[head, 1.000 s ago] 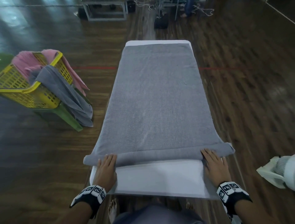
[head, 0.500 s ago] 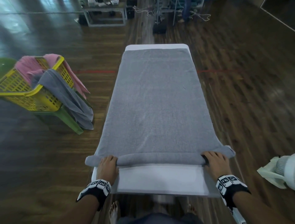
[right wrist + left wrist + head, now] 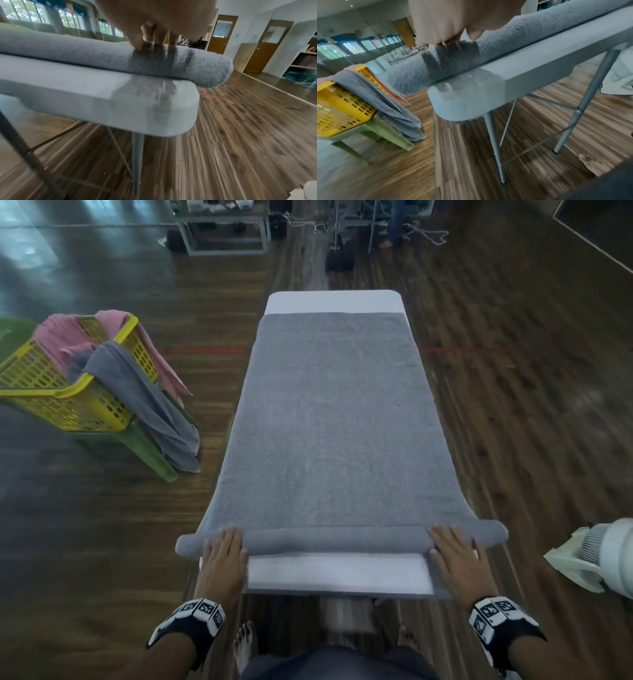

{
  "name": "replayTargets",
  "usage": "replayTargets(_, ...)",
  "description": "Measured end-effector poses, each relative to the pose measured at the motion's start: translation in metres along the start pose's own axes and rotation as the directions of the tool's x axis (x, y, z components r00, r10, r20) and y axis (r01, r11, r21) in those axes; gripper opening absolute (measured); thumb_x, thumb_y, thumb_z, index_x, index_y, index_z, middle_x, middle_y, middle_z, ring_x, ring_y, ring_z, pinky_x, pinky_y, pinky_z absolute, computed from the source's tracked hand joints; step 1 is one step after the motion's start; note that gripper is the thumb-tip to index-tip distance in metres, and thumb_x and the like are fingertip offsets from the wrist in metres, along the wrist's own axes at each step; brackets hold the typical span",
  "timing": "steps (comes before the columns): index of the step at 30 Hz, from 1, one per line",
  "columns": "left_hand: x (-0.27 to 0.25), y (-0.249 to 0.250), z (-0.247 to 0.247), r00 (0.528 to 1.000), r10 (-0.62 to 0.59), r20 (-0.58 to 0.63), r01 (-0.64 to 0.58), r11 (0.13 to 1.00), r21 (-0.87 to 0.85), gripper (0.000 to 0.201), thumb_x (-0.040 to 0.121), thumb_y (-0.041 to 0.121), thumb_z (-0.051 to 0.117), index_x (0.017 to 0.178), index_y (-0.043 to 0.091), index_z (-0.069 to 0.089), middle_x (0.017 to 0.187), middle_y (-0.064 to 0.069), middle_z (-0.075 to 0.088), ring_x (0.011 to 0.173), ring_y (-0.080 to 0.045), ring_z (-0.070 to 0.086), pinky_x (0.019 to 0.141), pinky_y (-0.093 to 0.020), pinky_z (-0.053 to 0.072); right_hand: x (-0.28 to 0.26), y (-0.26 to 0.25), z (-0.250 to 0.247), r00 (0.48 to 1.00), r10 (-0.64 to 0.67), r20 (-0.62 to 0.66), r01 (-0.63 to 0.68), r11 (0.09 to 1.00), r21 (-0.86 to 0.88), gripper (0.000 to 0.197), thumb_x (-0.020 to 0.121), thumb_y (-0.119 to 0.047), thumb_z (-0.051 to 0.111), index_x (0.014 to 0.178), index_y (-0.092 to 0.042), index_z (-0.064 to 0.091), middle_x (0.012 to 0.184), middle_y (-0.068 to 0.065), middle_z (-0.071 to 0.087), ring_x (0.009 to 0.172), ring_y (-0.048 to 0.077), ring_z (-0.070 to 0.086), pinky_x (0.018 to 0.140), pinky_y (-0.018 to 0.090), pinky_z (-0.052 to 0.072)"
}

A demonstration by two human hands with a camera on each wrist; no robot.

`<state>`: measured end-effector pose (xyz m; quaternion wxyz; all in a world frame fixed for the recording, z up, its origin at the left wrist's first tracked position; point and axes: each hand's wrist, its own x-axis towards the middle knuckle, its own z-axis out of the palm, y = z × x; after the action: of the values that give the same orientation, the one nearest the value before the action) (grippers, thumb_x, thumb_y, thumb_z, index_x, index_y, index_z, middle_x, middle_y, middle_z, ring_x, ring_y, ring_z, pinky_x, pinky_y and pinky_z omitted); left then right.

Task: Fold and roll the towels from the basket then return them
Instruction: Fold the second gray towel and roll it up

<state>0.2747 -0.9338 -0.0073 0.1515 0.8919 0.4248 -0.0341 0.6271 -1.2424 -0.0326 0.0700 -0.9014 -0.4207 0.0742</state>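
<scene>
A long grey towel (image 3: 335,419) lies flat along the white table (image 3: 337,575). Its near end is wound into a thin roll (image 3: 337,539) that runs across the table and sticks out past both sides. My left hand (image 3: 224,549) lies flat on the roll's left part, fingers straight, and shows as the left hand (image 3: 453,23) above the roll (image 3: 505,40). My right hand (image 3: 452,549) presses the roll's right part the same way; in the right wrist view its fingertips (image 3: 154,39) touch the top of the roll (image 3: 120,59).
A yellow basket (image 3: 68,392) sits on a green stool (image 3: 144,446) left of the table, with a grey towel (image 3: 150,405) and a pink towel (image 3: 61,337) draped over its rim. A white fan (image 3: 603,553) stands at the right. Dark wooden floor surrounds the table.
Both hands have pushed the roll forward, away from me. The roll has grown thicker, and the towel's far edge has drawn back, baring more white table at the far end.
</scene>
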Motion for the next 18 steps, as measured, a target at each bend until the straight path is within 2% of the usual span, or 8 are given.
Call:
replayTargets(2, -0.007, 0.0, 0.006, 0.997, 0.014, 0.076, -0.016, 1.0, 0.026, 0.063, 0.094, 0.039, 0.029, 0.146, 0.005, 0.033, 0.152, -0.013, 0.033, 0.144, -0.029, 0.023, 0.116, -0.042, 0.008, -0.008, -0.003, 0.009, 0.999, -0.011, 0.032, 0.012, 0.999, -0.035, 0.051, 0.093, -0.039, 0.049, 0.141, -0.022, 0.047, 0.144, -0.003, 0.05, 0.138, 0.025, 0.041, 0.111, 0.057, 0.024)
replayTargets(4, -0.006, -0.002, 0.003, 0.998, 0.041, 0.057, -0.043, 0.998, 0.046, 0.057, 0.086, 0.029, 0.058, 0.138, 0.008, 0.045, 0.141, -0.011, 0.048, 0.135, -0.029, 0.04, 0.115, -0.044, 0.025, -0.005, -0.007, 0.002, 0.998, 0.018, 0.062, -0.016, 1.0, -0.022, 0.056, 0.073, -0.026, 0.079, 0.126, -0.021, 0.06, 0.126, 0.001, 0.063, 0.124, 0.029, 0.054, 0.104, 0.062, 0.033)
replayTargets(5, -0.003, -0.003, -0.001, 0.998, 0.053, 0.025, -0.055, 0.997, 0.057, 0.05, 0.078, 0.024, 0.066, 0.126, 0.012, 0.056, 0.127, -0.007, 0.059, 0.121, -0.027, 0.053, 0.107, -0.043, 0.038, 0.001, -0.009, -0.004, 0.995, 0.041, 0.088, -0.038, 0.999, -0.031, 0.056, 0.063, -0.021, 0.085, 0.115, -0.024, 0.065, 0.113, 0.0, 0.067, 0.113, 0.029, 0.06, 0.101, 0.062, 0.037)
replayTargets(7, 0.005, -0.001, -0.012, 0.998, 0.06, -0.003, -0.059, 0.993, 0.104, 0.03, 0.069, 0.023, 0.068, 0.098, 0.02, 0.064, 0.097, 0.002, 0.066, 0.093, -0.022, 0.062, 0.088, -0.039, 0.046, 0.015, -0.013, -0.017, 0.985, 0.08, 0.153, -0.07, 0.995, -0.07, 0.046, 0.064, -0.025, 0.08, 0.107, -0.031, 0.064, 0.104, -0.006, 0.067, 0.105, 0.025, 0.06, 0.102, 0.056, 0.033)
replayTargets(10, 0.019, 0.008, -0.027, 0.999, 0.046, 0.009, -0.046, 0.983, 0.179, 0.016, 0.07, 0.03, 0.056, 0.08, 0.022, 0.065, 0.083, 0.003, 0.066, 0.081, -0.023, 0.062, 0.082, -0.041, 0.044, 0.036, -0.017, -0.032, 0.977, 0.1, 0.187, -0.07, 0.985, -0.16, 0.035, 0.084, -0.04, 0.057, 0.119, -0.041, 0.059, 0.121, -0.014, 0.062, 0.118, 0.014, 0.051, 0.11, 0.047, 0.018)
replayTargets(13, 0.025, 0.006, -0.026, 0.993, 0.071, -0.097, -0.056, 0.988, 0.143, 0.024, 0.081, 0.02, 0.056, 0.102, 0.016, 0.067, 0.103, -0.004, 0.066, 0.095, -0.029, 0.062, 0.086, -0.046, 0.047, 0.043, -0.02, -0.039, 0.986, 0.12, 0.119, -0.113, 0.992, -0.063, 0.035, 0.097, -0.034, 0.043, 0.131, -0.035, 0.052, 0.141, -0.013, 0.048, 0.133, 0.01, 0.038, 0.114, 0.047, 0.013)
replayTargets(15, 0.02, 0.007, -0.02, 0.995, 0.068, -0.069, -0.062, 0.995, 0.084, 0.037, 0.088, 0.025, 0.044, 0.115, 0.012, 0.064, 0.113, -0.007, 0.066, 0.105, -0.031, 0.061, 0.095, -0.049, 0.045, 0.037, -0.024, -0.037, 0.978, 0.097, 0.186, -0.096, 0.995, -0.017, 0.04, 0.101, -0.038, 0.035, 0.141, -0.033, 0.041, 0.149, -0.014, 0.039, 0.14, 0.009, 0.03, 0.116, 0.048, 0.009)
replayTargets(18, 0.003, 0.004, -0.012, 0.997, 0.082, 0.001, -0.081, 0.989, 0.127, 0.044, 0.078, 0.029, 0.053, 0.117, 0.012, 0.064, 0.115, -0.005, 0.067, 0.109, -0.026, 0.062, 0.1, -0.05, 0.042, 0.018, -0.022, -0.027, 0.97, 0.064, 0.234, -0.06, 0.998, -0.022, 0.049, 0.094, -0.049, 0.049, 0.14, -0.034, 0.042, 0.143, -0.013, 0.045, 0.138, 0.012, 0.035, 0.116, 0.052, 0.009)
